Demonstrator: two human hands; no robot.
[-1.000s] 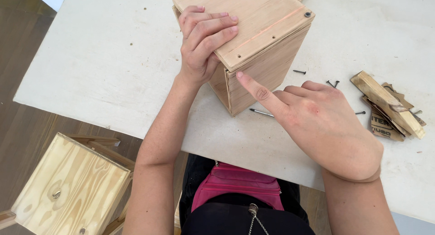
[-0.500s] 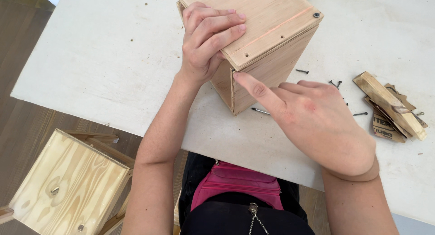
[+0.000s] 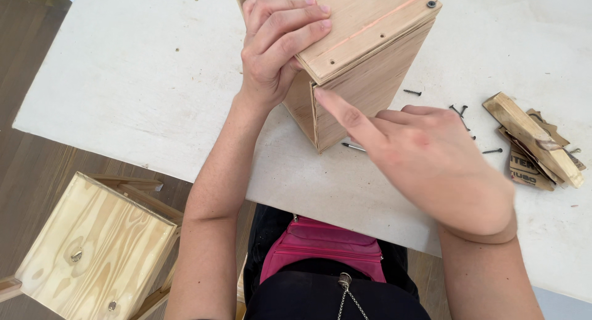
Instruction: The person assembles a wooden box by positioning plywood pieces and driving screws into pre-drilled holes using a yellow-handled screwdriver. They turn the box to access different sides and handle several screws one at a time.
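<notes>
A plywood box (image 3: 364, 79) stands on the white table (image 3: 123, 91), its near corner pointing toward me. My left hand (image 3: 277, 42) lies over the box's top left edge, fingers curled on the lid (image 3: 364, 17), thumb side against the left wall. My right hand (image 3: 425, 159) is to the lower right of the box; its index finger stretches out and its tip touches the box's near vertical corner just under the lid. A dark screw sits in the lid's right corner (image 3: 431, 4).
Loose dark screws (image 3: 459, 110) lie on the table right of the box, one nail (image 3: 353, 147) under my right index finger. A pile of wood scraps (image 3: 533, 144) lies at the right. A pale wooden stool (image 3: 92, 246) stands on the floor at lower left.
The view has drifted slightly. My right index finger has moved up along the box corner toward the lid. The left hand stays on the lid.
</notes>
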